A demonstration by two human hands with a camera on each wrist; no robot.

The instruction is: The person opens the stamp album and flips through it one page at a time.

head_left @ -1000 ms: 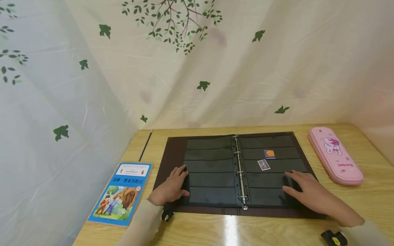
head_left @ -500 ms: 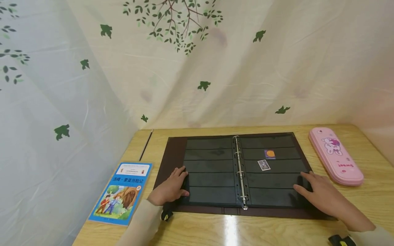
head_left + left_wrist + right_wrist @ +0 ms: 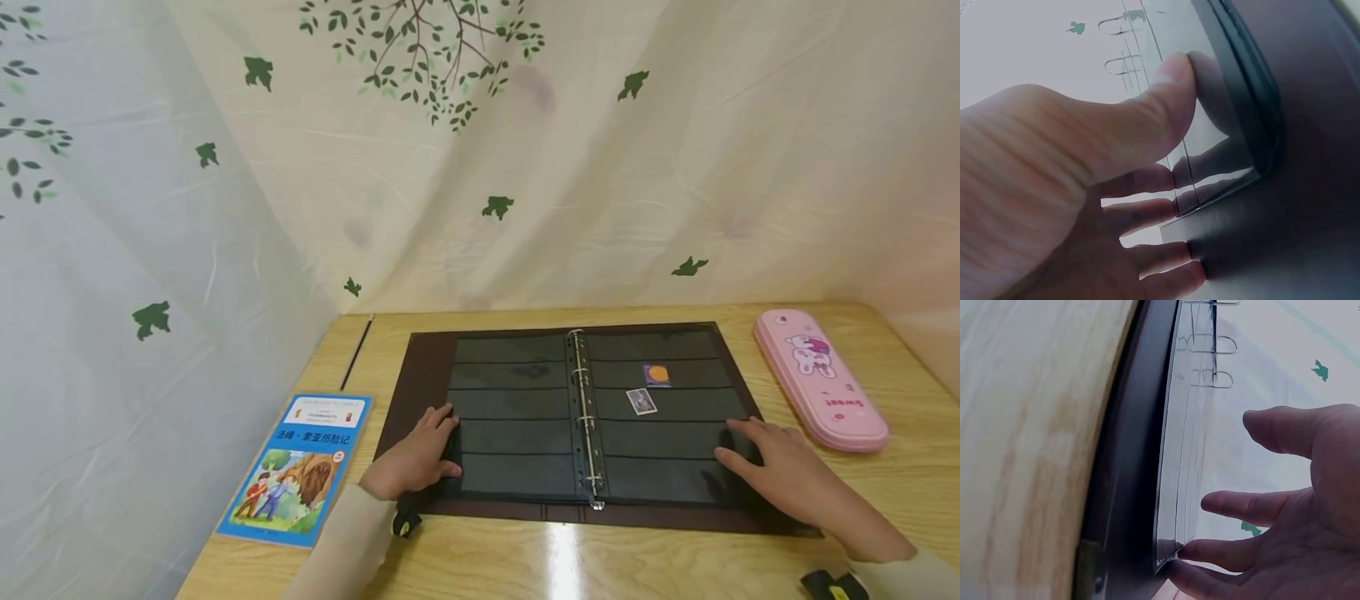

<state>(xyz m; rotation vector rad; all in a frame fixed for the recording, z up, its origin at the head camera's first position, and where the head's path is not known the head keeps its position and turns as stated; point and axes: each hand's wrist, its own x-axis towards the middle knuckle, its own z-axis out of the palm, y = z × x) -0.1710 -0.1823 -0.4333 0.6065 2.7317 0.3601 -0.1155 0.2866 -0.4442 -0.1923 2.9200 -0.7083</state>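
Note:
A ring binder with a dark brown cover (image 3: 423,358) lies spread flat in the head view, its black pocket pages (image 3: 513,433) on both sides of metal rings (image 3: 585,423). On the right page are a purple stamp with an orange disc (image 3: 657,376) and, just below it, a tilted grey stamp (image 3: 641,402). My left hand (image 3: 415,454) rests at the left page's outer edge; its thumb (image 3: 1169,94) touches the glossy page in the left wrist view. At the right page's outer edge is my right hand (image 3: 787,477), fingers spread and holding nothing. The right wrist view shows its fingertips (image 3: 1188,550) near the page corner.
A blue picture book (image 3: 292,471) lies left of the binder, with a thin dark pencil (image 3: 357,352) behind it. To the right is a pink pencil case (image 3: 819,379). A pale curtain (image 3: 585,192) with leaf prints rises behind the wooden table (image 3: 480,554).
My right hand has shifted right, from over the right page to its outer edge, and hardly moves in the last half second. The left hand and both stamps stay in place.

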